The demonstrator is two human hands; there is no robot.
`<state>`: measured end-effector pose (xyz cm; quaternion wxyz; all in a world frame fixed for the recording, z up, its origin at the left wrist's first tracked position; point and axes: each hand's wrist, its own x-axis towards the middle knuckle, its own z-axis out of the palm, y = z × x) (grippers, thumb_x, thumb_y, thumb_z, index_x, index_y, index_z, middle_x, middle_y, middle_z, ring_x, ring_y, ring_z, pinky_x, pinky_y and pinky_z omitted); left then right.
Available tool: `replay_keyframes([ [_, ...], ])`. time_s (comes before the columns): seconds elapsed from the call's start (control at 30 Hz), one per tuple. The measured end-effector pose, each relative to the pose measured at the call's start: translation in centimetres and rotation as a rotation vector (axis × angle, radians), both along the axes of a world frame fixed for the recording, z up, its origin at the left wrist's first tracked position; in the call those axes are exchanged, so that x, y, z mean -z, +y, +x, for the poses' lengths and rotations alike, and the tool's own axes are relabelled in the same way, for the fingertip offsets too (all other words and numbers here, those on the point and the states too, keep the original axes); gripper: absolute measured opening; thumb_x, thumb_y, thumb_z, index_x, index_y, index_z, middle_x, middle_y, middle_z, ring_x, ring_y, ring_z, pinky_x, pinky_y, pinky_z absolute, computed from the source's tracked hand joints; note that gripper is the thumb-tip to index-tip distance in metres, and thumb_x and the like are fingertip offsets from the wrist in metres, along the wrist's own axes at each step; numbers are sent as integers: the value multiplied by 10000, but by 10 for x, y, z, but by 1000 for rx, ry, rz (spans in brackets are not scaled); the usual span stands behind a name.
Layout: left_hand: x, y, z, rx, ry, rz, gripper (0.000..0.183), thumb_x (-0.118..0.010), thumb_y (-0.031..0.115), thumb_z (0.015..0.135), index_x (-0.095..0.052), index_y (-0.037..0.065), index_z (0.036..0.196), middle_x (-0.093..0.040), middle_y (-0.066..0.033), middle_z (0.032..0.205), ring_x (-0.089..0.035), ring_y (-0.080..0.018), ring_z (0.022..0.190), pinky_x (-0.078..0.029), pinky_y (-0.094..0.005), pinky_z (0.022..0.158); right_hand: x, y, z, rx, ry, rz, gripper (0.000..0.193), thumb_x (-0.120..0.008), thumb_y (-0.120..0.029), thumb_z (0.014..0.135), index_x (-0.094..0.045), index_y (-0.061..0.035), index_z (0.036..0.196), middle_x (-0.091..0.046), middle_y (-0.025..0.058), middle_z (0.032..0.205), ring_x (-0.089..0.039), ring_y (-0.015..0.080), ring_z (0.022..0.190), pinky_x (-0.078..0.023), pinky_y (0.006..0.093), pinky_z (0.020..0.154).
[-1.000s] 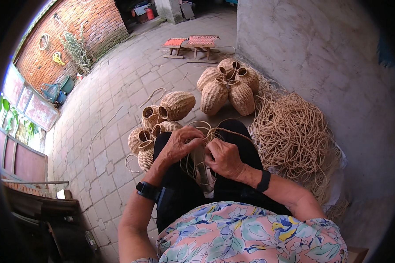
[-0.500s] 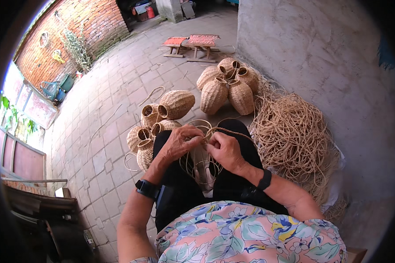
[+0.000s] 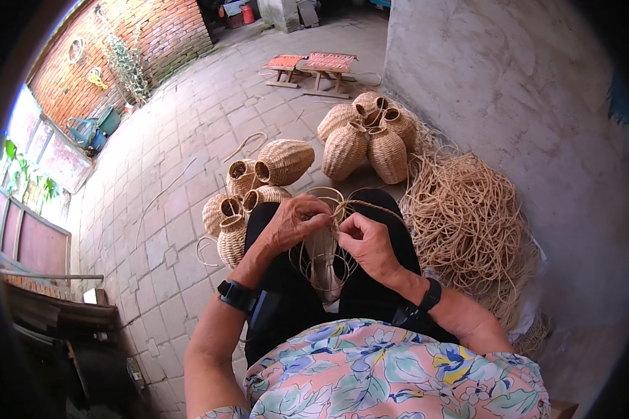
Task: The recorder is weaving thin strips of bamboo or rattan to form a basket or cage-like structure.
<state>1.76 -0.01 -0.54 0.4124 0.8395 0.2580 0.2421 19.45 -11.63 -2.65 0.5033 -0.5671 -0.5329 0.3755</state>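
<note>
Above my lap my left hand [image 3: 297, 223] is closed, pinching a pale tan cord between thumb and fingers. Close on its right, my right hand [image 3: 370, 246] has thumb and forefinger pressed together at the same strands. Their exact grip is too small to make out. A twisted tan cord [image 3: 379, 205] runs from the hands over my right knee. Thin loops of cord [image 3: 319, 269] hang down between my knees. Beyond my left knee lie several woven, vase-shaped baskets [image 3: 286, 163], their round mouths grouped together.
A second cluster of woven baskets [image 3: 344, 151] stands ahead, near the grey wall [image 3: 496, 77]. Beside my right knee is a large tangled heap of cord [image 3: 468, 216]. Two low folding stools [image 3: 330, 63] stand farther off on the paved floor [image 3: 168, 244].
My right hand has shifted slightly right and down, a little away from my left hand, which stays nearly in place. The whole view has tilted slightly.
</note>
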Motion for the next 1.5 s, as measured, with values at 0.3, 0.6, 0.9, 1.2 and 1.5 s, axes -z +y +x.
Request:
replay_keyframes([
  [0.3, 4, 3, 0, 21, -26, 2, 191, -668, 162, 847, -709, -13, 909, -710, -118, 943, -674, -250, 911, -538, -353, 835, 3, 0, -10, -45, -25, 68, 90, -673, 1, 838, -584, 13, 844, -632, 80, 714, -592, 98, 640, -488, 278, 598],
  [0.6, 10, 3, -2, 69, -31, 128, 217, -667, 182, 859, -731, -4, 950, -723, -120, 989, -668, -272, 972, -532, -380, 880, -9, 2, -5, -69, 105, 67, 86, -665, -1, 856, -583, 20, 840, -616, 42, 718, -536, 51, 649, -460, 254, 581],
  [0.9, 9, 6, -5, 132, -19, 184, 222, -643, 178, 880, -717, 1, 991, -704, -113, 996, -646, -288, 969, -522, -378, 859, -24, 41, 17, -163, -38, 104, 137, -705, -84, 883, -630, 28, 858, -617, 34, 698, -537, 61, 654, -462, 268, 588],
  [1.2, 12, 10, -5, 170, -40, 267, 213, -619, 171, 856, -740, 46, 978, -690, -93, 975, -612, -284, 967, -497, -362, 852, -14, 61, 21, -195, 34, 27, 129, -712, -91, 866, -651, 22, 853, -625, 19, 703, -546, 64, 659, -461, 263, 588],
  [1.5, 1, -5, 7, -82, 64, 4, 221, -665, 226, 891, -738, 30, 963, -650, -85, 859, -570, -220, 865, -450, -350, 819, 0, 69, 23, -185, 35, 55, 146, -715, -130, 899, -640, -9, 931, -617, -11, 783, -550, 50, 725, -474, 247, 643],
])
